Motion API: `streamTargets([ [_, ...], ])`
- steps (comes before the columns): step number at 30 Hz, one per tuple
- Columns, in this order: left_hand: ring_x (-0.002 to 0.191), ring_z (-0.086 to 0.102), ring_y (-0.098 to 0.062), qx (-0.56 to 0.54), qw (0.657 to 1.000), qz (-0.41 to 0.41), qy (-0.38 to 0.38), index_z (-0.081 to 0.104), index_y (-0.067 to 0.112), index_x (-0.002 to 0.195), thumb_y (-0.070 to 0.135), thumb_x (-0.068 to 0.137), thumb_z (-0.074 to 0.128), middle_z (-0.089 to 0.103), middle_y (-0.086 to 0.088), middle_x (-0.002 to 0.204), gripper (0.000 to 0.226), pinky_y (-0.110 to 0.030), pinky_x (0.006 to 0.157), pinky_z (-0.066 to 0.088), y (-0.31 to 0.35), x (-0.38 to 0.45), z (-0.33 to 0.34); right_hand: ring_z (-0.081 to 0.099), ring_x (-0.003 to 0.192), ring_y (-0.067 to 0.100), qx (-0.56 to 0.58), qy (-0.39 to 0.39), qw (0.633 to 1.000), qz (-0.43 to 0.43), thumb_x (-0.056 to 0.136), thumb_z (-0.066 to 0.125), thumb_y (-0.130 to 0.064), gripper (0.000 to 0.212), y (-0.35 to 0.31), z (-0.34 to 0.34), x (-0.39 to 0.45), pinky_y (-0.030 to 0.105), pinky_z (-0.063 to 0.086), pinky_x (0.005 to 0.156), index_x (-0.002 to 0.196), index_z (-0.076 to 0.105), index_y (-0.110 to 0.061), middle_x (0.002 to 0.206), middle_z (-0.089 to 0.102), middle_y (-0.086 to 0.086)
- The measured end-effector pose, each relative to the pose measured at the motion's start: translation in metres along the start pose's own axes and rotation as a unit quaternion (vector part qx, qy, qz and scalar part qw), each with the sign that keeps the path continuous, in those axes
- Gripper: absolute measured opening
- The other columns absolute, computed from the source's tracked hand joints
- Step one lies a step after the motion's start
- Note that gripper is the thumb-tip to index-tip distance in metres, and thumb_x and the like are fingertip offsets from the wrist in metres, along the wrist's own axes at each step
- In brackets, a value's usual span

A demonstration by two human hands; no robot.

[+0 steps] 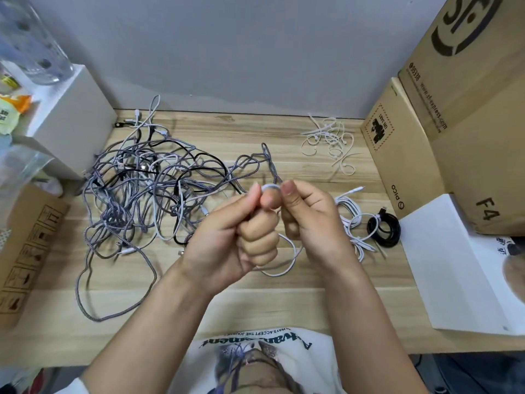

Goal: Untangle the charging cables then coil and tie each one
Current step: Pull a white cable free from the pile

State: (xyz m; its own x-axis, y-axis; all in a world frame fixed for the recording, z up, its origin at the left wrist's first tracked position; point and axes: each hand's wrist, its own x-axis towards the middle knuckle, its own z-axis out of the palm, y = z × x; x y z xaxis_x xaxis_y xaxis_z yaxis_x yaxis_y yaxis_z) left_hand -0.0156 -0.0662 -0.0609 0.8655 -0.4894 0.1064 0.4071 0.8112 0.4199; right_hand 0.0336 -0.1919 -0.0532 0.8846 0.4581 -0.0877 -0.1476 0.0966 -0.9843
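Note:
Above the middle of the wooden table (255,302) my left hand (235,231) and my right hand (306,214) are held close together, both curled round a white cable (287,268). The cable bends in a small loop over my fingertips, and its slack hangs in a loop on the table under my hands. A big tangle of grey braided, black and white cables (147,191) lies to the left. To the right lie coiled white cables (352,220) and a coiled black cable (383,227). A heap of white cable ties (329,143) sits at the back right.
Cardboard boxes (443,129) stand along the right side, with a white box (466,268) in front of them. A white box (65,115) carrying a clear bottle (31,41) stands at the back left. Another cardboard box (25,251) lies at the left edge.

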Motion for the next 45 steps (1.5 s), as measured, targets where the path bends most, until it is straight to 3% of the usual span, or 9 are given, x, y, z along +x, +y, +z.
streamTargets([
  [3, 0.049, 0.023, -0.009, -0.071, 0.997, 0.036, -0.002, 0.051, 0.001, 0.124, 0.027, 0.099, 0.042, 0.026, 0.003, 0.059, 0.037, -0.022, 0.046, 0.019, 0.007, 0.009, 0.006, 0.019, 0.034, -0.003, -0.021, -0.06, 0.995, 0.079, 0.097, 0.04, -0.026, 0.024, 0.005, 0.002, 0.001, 0.011, 0.015, 0.034, 0.096, 0.055, -0.006, 0.039, 0.028, -0.015],
  [6, 0.047, 0.022, -0.006, -0.026, 0.994, 0.081, 0.062, 0.035, -0.005, 0.137, 0.027, 0.094, 0.05, 0.025, 0.004, 0.058, 0.055, -0.018, 0.042, 0.023, 0.011, 0.017, 0.007, 0.023, 0.031, -0.002, -0.096, -0.085, 0.986, 0.101, 0.1, 0.038, -0.014, 0.024, 0.01, 0.004, -0.003, 0.011, 0.018, 0.032, 0.078, 0.048, -0.016, 0.039, 0.032, -0.014],
  [13, 0.045, 0.028, -0.011, -0.072, 0.961, 0.208, 0.17, 0.028, 0.0, 0.132, 0.007, 0.094, 0.046, 0.038, -0.006, 0.054, 0.043, -0.024, 0.043, 0.031, 0.04, 0.005, -0.009, 0.032, 0.041, 0.0, -0.234, -0.127, 0.961, 0.08, 0.098, 0.046, -0.026, 0.035, 0.017, -0.001, -0.013, 0.017, 0.026, 0.046, 0.066, 0.059, -0.025, 0.047, 0.035, -0.012],
  [18, 0.061, 0.067, -0.013, 0.165, 0.918, 0.205, 0.298, 0.046, 0.003, 0.109, 0.003, 0.092, 0.036, 0.073, -0.011, 0.084, 0.02, -0.02, 0.058, 0.055, 0.026, 0.012, -0.007, 0.035, 0.047, 0.006, -0.337, -0.136, 0.93, 0.048, 0.094, 0.052, -0.037, 0.033, 0.012, 0.003, -0.019, 0.03, 0.03, 0.054, 0.066, 0.063, -0.024, 0.048, 0.036, -0.006],
  [21, 0.089, 0.07, -0.03, 0.221, 0.924, 0.109, 0.294, 0.049, 0.0, 0.111, 0.006, 0.083, 0.048, 0.07, -0.018, 0.103, 0.029, -0.039, 0.083, 0.054, 0.03, 0.008, -0.009, 0.039, 0.045, 0.008, -0.376, -0.086, 0.922, -0.015, 0.088, 0.053, -0.046, 0.038, 0.0, -0.004, -0.024, 0.027, 0.028, 0.048, 0.064, 0.063, -0.018, 0.044, 0.043, -0.001],
  [28, 0.066, 0.067, -0.012, 0.332, 0.92, -0.11, 0.178, 0.07, 0.0, 0.092, 0.007, 0.084, 0.059, 0.072, -0.01, 0.079, 0.016, -0.016, 0.06, 0.052, 0.029, -0.004, -0.002, 0.059, 0.059, 0.007, -0.336, 0.007, 0.933, -0.129, 0.063, 0.074, -0.043, 0.021, -0.011, -0.004, -0.027, 0.032, 0.047, 0.057, 0.074, 0.068, -0.027, 0.06, 0.063, -0.017],
  [32, 0.073, 0.071, -0.028, 0.31, 0.932, -0.179, 0.056, 0.059, -0.011, 0.106, 0.027, 0.087, 0.06, 0.07, -0.021, 0.086, 0.042, -0.039, 0.081, 0.055, 0.031, -0.012, -0.004, 0.047, 0.051, 0.003, -0.287, 0.061, 0.936, -0.195, 0.054, 0.082, -0.035, 0.023, -0.019, -0.006, -0.027, 0.016, 0.035, 0.051, 0.067, 0.067, -0.024, 0.057, 0.058, -0.012],
  [36, 0.031, 0.037, -0.012, 0.207, 0.964, -0.159, -0.044, 0.053, -0.012, 0.12, 0.024, 0.097, 0.046, 0.051, -0.002, 0.048, 0.044, -0.039, 0.087, 0.054, 0.029, -0.013, -0.005, 0.055, 0.06, 0.011, -0.203, 0.123, 0.943, -0.232, 0.067, 0.077, -0.029, 0.008, -0.019, -0.019, -0.018, 0.025, 0.041, 0.055, 0.067, 0.069, -0.031, 0.067, 0.061, -0.001],
  [45, 0.039, 0.021, -0.008, -0.016, 0.999, 0.032, -0.029, 0.036, -0.014, 0.132, 0.01, 0.102, 0.031, 0.029, -0.001, 0.047, 0.039, -0.038, 0.092, 0.047, 0.025, 0.005, 0.02, 0.056, 0.065, -0.011, -0.191, 0.032, 0.974, -0.121, 0.088, 0.053, -0.025, 0.015, 0.005, -0.012, -0.009, 0.006, 0.037, 0.065, 0.091, 0.068, -0.028, 0.063, 0.06, -0.031],
])
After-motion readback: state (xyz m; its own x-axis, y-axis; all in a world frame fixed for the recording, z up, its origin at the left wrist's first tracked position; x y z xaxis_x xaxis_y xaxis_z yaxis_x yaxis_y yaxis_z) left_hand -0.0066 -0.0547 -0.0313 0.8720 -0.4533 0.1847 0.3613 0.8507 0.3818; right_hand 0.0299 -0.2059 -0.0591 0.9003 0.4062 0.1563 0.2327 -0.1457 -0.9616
